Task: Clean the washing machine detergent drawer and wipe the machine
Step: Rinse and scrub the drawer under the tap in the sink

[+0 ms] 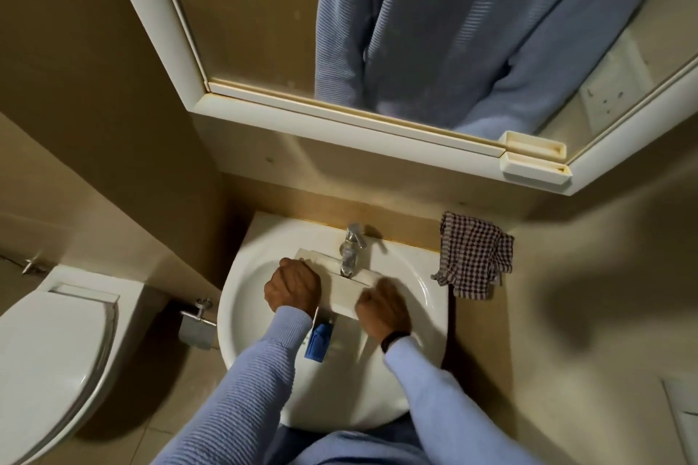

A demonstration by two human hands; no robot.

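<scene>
**Bathroom sink: drawer in the basin, both grips on it**

Beige-walled bathroom, white sink (340,400) under a mirror cabinet (302,113). Detergent drawer (345,294) lies across the basin directly below the tap (351,249). It is white, with a blue insert (319,342) at its near-left end.

Left grip (292,289): fingers curled over the drawer's far-left corner, grasping it.
Right grip (383,313): clenched at the drawer's right end and motion-blurred. Fingertips sit under the knuckles, so I cannot tell whether it clasps the drawer or anything else. Dark band on that wrist.

Hidden or unclear:
- Drawer compartments are covered by hands and pale blue ribbed sleeves.
- Water flow from the tap is not readable.
- The mirror shows a torso only, cut at the top edge.
- Toilet (49,351) is cut at the left edge.

Counts:
- 1 drawer, 1 blue insert, 1 tap, 1 toilet
- 1 checked cloth (472,260), draped at the sink's right rear rim
- 1 paper holder (196,321), between toilet and sink
</scene>
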